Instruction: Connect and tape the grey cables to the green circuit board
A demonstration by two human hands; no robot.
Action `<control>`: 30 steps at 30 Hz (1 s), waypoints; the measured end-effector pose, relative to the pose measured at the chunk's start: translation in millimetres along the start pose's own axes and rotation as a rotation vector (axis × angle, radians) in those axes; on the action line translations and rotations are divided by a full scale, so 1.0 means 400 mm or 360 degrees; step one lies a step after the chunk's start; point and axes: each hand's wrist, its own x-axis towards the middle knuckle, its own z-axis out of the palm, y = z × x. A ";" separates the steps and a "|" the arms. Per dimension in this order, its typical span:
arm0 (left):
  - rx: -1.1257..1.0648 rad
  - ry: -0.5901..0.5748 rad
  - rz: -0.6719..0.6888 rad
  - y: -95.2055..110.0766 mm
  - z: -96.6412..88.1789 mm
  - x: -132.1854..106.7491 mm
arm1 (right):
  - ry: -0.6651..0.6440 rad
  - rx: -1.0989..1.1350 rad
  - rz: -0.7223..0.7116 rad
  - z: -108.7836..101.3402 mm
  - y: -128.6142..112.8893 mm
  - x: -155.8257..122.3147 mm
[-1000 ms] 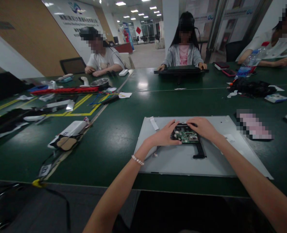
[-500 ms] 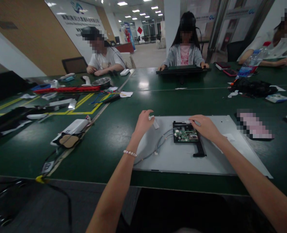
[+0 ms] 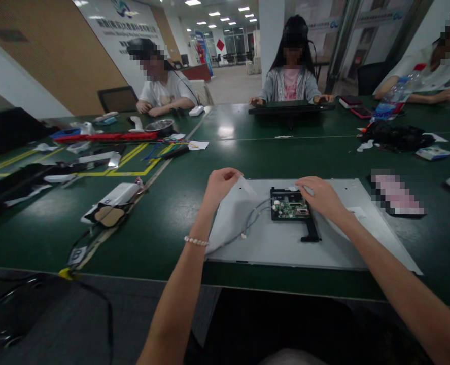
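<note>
A person's left hand [image 3: 219, 185] pinches a pale tape strip [image 3: 245, 186] between thumb and fingertips, lifting it from the far left corner of a panel [image 3: 285, 248]. The right hand [image 3: 319, 195] lies flat, fingers together, on the far edge of a board [image 3: 288, 207] at the panel's middle. The work looks early: the strip seems partly peeled, while the board sits in place with its cable [image 3: 247, 225] attached. The panel is flat, matte grey metal. The board is small, green and studded with parts. The cable is thin and curved, and the table [image 3: 171, 218] is glossy dark green.
</note>
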 end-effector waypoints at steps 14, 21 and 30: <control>0.0326 -0.0322 0.0008 -0.033 0.048 -0.149 | -0.0444 0.0152 -0.0646 0.023 -0.200 -0.028; 0.0448 0.0061 0.0174 0.014 0.048 -0.194 | -0.0488 0.0091 -0.0849 0.031 -0.224 -0.037; 0.1004 -0.0021 0.0200 0.082 0.106 -0.308 | -0.0541 0.0077 -0.0932 0.051 -0.252 -0.049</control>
